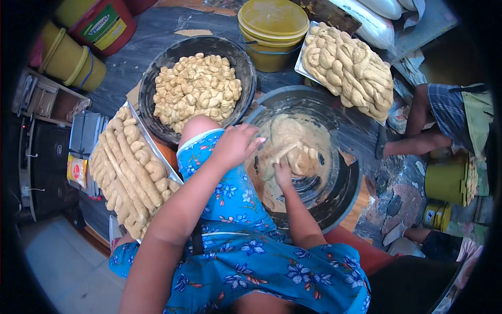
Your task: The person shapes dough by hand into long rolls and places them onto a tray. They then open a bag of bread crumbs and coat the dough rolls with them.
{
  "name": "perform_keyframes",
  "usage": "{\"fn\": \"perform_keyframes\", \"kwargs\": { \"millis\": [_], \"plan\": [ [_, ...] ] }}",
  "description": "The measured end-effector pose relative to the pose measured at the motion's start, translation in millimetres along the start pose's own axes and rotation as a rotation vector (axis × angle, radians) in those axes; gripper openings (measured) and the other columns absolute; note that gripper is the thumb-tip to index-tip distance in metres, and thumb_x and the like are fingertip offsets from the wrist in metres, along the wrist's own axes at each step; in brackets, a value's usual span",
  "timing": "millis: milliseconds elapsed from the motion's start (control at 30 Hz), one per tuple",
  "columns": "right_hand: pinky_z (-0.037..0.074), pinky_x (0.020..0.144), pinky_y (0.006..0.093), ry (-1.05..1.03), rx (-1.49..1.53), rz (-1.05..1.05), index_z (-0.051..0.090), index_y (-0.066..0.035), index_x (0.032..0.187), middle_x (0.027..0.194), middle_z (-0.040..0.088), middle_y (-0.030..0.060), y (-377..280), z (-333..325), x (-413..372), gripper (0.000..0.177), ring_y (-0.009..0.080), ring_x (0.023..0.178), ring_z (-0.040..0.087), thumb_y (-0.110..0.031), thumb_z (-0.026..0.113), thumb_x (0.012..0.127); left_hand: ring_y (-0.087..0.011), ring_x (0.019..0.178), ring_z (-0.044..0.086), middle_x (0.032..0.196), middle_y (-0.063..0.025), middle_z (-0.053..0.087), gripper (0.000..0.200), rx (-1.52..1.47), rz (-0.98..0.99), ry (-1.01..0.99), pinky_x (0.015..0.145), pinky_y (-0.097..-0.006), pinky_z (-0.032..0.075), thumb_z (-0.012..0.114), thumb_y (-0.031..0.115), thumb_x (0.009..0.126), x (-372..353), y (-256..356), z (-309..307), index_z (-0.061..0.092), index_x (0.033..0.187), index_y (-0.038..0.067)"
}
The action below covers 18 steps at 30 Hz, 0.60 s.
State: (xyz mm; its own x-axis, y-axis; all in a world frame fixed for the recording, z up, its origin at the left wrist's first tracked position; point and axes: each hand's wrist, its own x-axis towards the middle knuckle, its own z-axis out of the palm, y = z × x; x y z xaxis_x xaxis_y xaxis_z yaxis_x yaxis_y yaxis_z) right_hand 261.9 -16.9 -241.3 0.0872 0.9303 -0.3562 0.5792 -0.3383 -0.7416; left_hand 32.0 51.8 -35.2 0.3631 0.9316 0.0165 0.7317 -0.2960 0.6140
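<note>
"Tan, wet-looking, lumpy dough (297, 144). Location?"

"Head view: inside the dark basin (345, 178), with a pale smear spread around it."

"Condition of grip?"

"Right hand (283, 175) touches the dough, fingers partly hidden; how far closed, I cannot tell. Left hand (235, 146): fingers loosely spread, beside the knee (197, 125), near the basin's rim."

Tan dough (286, 130), blue floral dress (230, 275)

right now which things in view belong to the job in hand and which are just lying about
Likely in the job:
- right hand
- wide dark tub
- pasty mix inside

Apparently just lying about:
- lidded yellow bucket
- yellow packet
- white bags
</note>
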Motion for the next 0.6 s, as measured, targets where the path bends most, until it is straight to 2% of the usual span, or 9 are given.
{"fn": "perform_keyframes", "kwargs": {
  "millis": [67, 167, 267, 367, 467, 567, 600],
  "plan": [
    [0.044, 0.084, 0.0445, -0.079, -0.063, -0.117, 0.057, 0.001, 0.104, 0.099, 0.060, 0.0267, -27, 2, -9, 0.032, 0.0423, 0.096, 0.057, -0.025, 0.055, 0.085, -0.0359, 0.102, 0.057, 0.108, -0.0165, 0.061, 0.042, -0.003, 0.006, 0.001, 0.090, -0.0434, 0.044, 0.050, 0.039, 0.093, 0, -1, 0, 0.061, 0.110, 0.002],
    [0.044, 0.083, 0.0437, -0.085, 0.085, -0.235, 0.057, 0.001, 0.098, 0.095, 0.060, 0.0257, -33, 4, -10, 0.027, 0.0417, 0.094, 0.058, -0.024, 0.053, 0.087, -0.0362, 0.101, 0.057, 0.107, -0.0171, 0.061, 0.042, -0.021, 0.002, 0.009, 0.088, -0.0433, 0.045, 0.051, 0.039, 0.093, -4, -2, -1, 0.061, 0.110, 0.002],
    [0.045, 0.082, 0.0419, -0.107, 0.101, -0.294, 0.057, 0.001, 0.098, 0.094, 0.059, 0.0247, -48, -1, -19, 0.026, 0.0395, 0.091, 0.058, -0.022, 0.052, 0.088, -0.0361, 0.101, 0.057, 0.106, -0.0173, 0.061, 0.042, -0.053, -0.003, 0.018, 0.088, -0.0431, 0.045, 0.051, 0.039, 0.093, -5, -3, -7, 0.061, 0.110, 0.002],
    [0.045, 0.081, 0.0382, -0.179, 0.173, -0.268, 0.056, 0.001, 0.102, 0.093, 0.059, 0.0201, -61, -5, -17, 0.026, 0.0331, 0.088, 0.058, -0.021, 0.052, 0.088, -0.0361, 0.101, 0.058, 0.106, -0.0173, 0.061, 0.042, -0.072, 0.015, 0.044, 0.088, -0.0428, 0.046, 0.051, 0.039, 0.093, -10, -6, -5, 0.061, 0.110, 0.002],
    [0.044, 0.082, 0.0352, -0.170, 0.465, -0.304, 0.055, 0.000, 0.106, 0.096, 0.058, 0.0154, -82, -3, -15, 0.027, 0.0263, 0.090, 0.056, -0.020, 0.052, 0.089, -0.0359, 0.100, 0.058, 0.105, -0.0165, 0.061, 0.042, -0.077, 0.022, 0.063, 0.087, -0.0431, 0.046, 0.051, 0.040, 0.093, -11, -6, -4, 0.061, 0.109, 0.002],
    [0.043, 0.082, 0.0343, -0.156, 0.798, -0.076, 0.053, -0.001, 0.112, 0.098, 0.056, 0.0127, -88, 4, -19, 0.030, 0.0224, 0.092, 0.054, -0.020, 0.050, 0.091, -0.0356, 0.098, 0.058, 0.104, -0.0159, 0.061, 0.041, -0.075, 0.021, 0.065, 0.086, -0.0435, 0.046, 0.051, 0.040, 0.093, -13, -7, -2, 0.062, 0.107, 0.003],
    [0.043, 0.084, 0.0347, -0.149, 0.710, -0.005, 0.052, -0.001, 0.115, 0.101, 0.057, 0.0137, -85, 5, -21, 0.031, 0.0236, 0.095, 0.055, -0.021, 0.050, 0.090, -0.0357, 0.100, 0.058, 0.107, -0.0168, 0.061, 0.042, -0.074, 0.013, 0.039, 0.087, -0.0430, 0.046, 0.051, 0.040, 0.093, -13, -7, -6, 0.061, 0.109, 0.002]
  ]
}}
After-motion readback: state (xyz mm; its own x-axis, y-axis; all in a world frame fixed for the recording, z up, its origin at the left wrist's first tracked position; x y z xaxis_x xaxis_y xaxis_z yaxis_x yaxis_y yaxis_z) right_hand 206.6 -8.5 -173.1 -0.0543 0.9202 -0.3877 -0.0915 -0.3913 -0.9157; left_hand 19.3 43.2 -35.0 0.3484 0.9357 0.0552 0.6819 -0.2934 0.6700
